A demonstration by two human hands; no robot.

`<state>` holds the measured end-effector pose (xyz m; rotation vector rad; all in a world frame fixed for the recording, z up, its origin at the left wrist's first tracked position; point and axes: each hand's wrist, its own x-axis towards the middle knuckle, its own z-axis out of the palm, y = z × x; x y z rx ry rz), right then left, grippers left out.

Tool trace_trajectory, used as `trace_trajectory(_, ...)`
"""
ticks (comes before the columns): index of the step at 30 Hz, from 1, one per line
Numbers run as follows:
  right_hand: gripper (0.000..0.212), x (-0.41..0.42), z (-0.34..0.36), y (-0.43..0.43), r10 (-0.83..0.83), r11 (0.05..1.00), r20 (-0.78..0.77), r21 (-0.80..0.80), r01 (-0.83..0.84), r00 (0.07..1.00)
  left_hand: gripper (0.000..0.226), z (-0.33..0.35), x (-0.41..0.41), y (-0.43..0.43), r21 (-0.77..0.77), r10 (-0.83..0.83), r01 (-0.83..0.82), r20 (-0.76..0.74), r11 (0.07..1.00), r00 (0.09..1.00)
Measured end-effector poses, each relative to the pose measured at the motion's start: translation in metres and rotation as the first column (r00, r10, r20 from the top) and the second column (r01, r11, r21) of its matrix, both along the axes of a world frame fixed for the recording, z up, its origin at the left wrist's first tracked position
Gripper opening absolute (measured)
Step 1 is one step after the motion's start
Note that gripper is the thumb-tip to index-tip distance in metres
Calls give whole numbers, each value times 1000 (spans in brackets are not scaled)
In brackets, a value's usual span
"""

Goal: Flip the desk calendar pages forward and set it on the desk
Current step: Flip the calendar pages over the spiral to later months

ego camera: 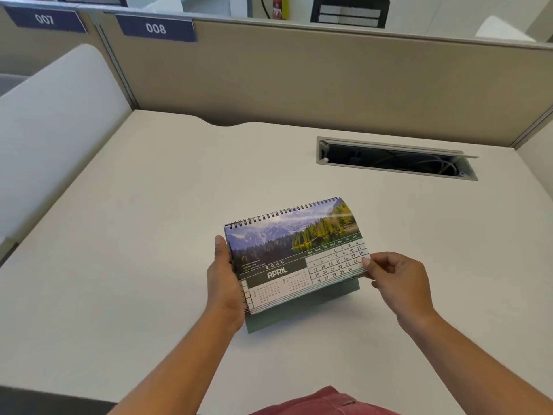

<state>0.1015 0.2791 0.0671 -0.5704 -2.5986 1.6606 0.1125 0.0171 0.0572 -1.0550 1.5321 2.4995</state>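
Here, calendar (294, 256) between left hand (224, 283), right hand (398, 283)

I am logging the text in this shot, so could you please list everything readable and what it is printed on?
"007": left blue partition sign.
"008": right blue partition sign.
"2026" and "APRIL": desk calendar page, held by left hand and right hand.
"Sun Mon Tue Wed Thu Fri Sat", dates 1 to 30: same page.
Small mini-month grids and holiday notes: too small to read.
Fire extinguisher label: blurred.
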Motion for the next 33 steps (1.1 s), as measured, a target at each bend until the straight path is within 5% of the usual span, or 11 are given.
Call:
trace_trajectory(3, 9, 2, 9, 3, -32, 999, -46, 16, 33, 998, 66, 1, 0, -1, 8, -23, 23, -15, 1000, 1000)
trace_trajectory(15, 8, 7, 67, 7, 43, 891, 190, -452, 48, 981, 67, 8, -2, -7, 94, 45, -44, -7, 995, 999)
trace_trajectory(24, 15, -18, 115, -3, 52, 468, 137, -878, 97, 989, 72, 5, 1, -7, -39, -100, 99, -19, 994, 995)
trace_trajectory(28, 19, -43, 128, -13, 82, 459, 52, -888, 8, 995, 67, 12, 2, -3, -63, -96, 95, -19, 993, 995)
trace_trajectory(31, 48, -56, 131, -21, 201, 442, -22, -890, -111, 979, 63, 13, 4, -3, -47, -82, 81, -11, 996, 997)
trace_trajectory(33, 54, -58, 131, -26, 273, 522, -49, -832, -190, 961, 61, 11, 5, -4, -40, -73, 73, -4, 997, 997)
